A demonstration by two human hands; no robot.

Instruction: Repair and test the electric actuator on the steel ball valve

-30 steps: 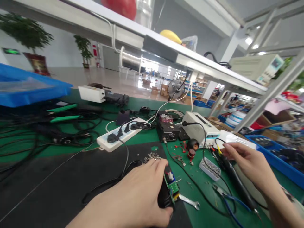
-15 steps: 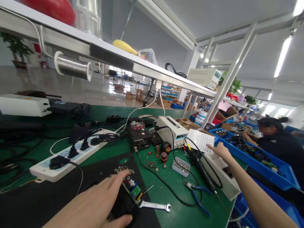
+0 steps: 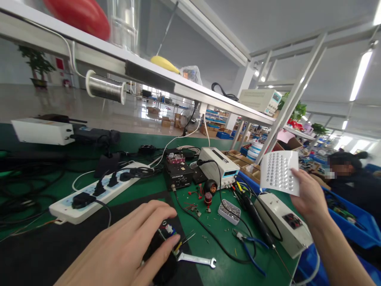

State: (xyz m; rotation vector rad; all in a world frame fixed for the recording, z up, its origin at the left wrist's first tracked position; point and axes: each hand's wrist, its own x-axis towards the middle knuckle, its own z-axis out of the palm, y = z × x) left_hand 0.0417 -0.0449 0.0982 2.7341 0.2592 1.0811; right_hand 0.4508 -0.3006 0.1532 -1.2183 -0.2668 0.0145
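Note:
My right hand [image 3: 309, 194] pinches the edge of a white sheet of round clear adhesive pads [image 3: 278, 172], lifted upright above the right side of the bench. My left hand [image 3: 127, 242] curls over a small black device with an exposed circuit board [image 3: 168, 232], thumb and fingers around it; much of it is hidden. Beside it on the black mat lies a steel open-end wrench [image 3: 198, 260]. Blue-handled cutters [image 3: 250, 246] rest to the right. A clear box of small metal parts [image 3: 229, 211] stands behind them.
A soldering iron [image 3: 257, 218] with its cable crosses the right side beside a beige metal box [image 3: 285, 220]. A power strip [image 3: 98, 194] lies left. A solder spool [image 3: 105, 86] hangs below the shelf [image 3: 190, 88]. A person [image 3: 348, 178] sits at far right near blue bins.
My right hand has picked up the sheet from the beige box and raised it. My left hand has curled further over the black device. The view has shifted slightly left.

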